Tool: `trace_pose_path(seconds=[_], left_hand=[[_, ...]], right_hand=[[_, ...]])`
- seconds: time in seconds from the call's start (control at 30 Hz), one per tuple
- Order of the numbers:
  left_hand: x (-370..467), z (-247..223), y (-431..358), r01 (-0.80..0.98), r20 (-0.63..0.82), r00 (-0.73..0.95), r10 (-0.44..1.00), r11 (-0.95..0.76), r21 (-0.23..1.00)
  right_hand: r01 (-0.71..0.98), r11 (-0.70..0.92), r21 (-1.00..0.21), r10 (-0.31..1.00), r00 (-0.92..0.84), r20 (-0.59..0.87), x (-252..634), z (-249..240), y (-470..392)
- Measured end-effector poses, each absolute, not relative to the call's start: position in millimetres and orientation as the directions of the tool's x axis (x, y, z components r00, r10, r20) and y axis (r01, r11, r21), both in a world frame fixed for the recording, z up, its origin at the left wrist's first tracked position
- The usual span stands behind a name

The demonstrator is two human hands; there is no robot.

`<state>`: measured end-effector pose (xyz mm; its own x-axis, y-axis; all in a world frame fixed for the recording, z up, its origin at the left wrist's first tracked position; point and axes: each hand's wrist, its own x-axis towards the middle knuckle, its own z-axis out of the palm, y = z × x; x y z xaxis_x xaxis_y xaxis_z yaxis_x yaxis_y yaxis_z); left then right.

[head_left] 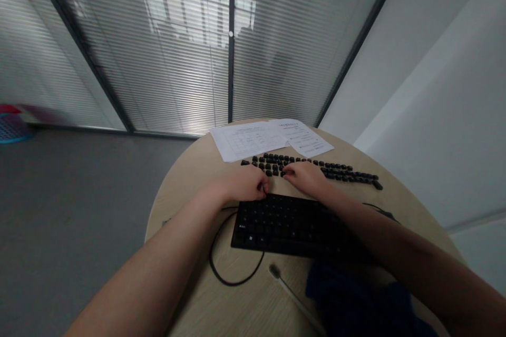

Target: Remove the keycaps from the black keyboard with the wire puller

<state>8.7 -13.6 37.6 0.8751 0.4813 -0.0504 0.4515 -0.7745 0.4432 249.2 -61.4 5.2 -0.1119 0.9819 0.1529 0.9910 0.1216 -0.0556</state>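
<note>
A black keyboard [284,226] lies on the round wooden table in front of me, its right part under my right forearm. Beyond it, loose black keycaps [336,172] are laid out in rows. My left hand [249,184] is curled closed at the keyboard's top left edge; what its fingers hold, if anything, is hidden. Among the keycap rows, my right hand [305,176] pinches at a keycap with thumb and forefinger, its fingertips low over the table.
Printed papers [253,139] lie at the table's far side. A black cable [225,280] loops left of the keyboard. Nearer me are a brush with a pale handle [292,295] and a dark blue cloth [348,300]. Glass partitions with blinds [177,63] stand behind.
</note>
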Motion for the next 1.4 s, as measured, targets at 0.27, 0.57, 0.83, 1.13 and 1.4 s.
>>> trace_pose_path(seconds=[0.27, 0.57, 0.83, 1.13, 1.4], left_hand=[[10.5, 36.9, -8.5, 0.490, -0.005, 0.847, 0.531, -0.779, 0.392], [21.2, 30.5, -12.7, 0.453, 0.068, 0.865, 0.497, -0.832, 0.319], [31.8, 20.7, -21.9, 0.342, 0.067, 0.918, 0.391, -0.866, 0.365], [33.7, 16.8, -21.2, 0.302, -0.003, 0.940, 0.341, -0.829, 0.471], [36.7, 13.4, -18.8, 0.304, -0.008, 0.938, 0.348, -0.808, 0.505]], right_hand=[[0.935, 0.274, -0.226, 0.838, -0.118, 0.532, 253.1, 48.4, -111.6], [0.671, 0.205, -0.713, 0.861, 0.222, 0.457, 284.5, 66.5, -181.3], [0.357, -0.057, -0.932, 0.976, -0.179, -0.128, 269.5, 45.9, -181.1], [0.245, -0.047, -0.968, 0.952, -0.283, -0.118, 269.3, 34.9, -179.2], [0.422, 0.025, -0.906, 0.991, -0.130, -0.033, 262.9, 15.3, -175.6]])
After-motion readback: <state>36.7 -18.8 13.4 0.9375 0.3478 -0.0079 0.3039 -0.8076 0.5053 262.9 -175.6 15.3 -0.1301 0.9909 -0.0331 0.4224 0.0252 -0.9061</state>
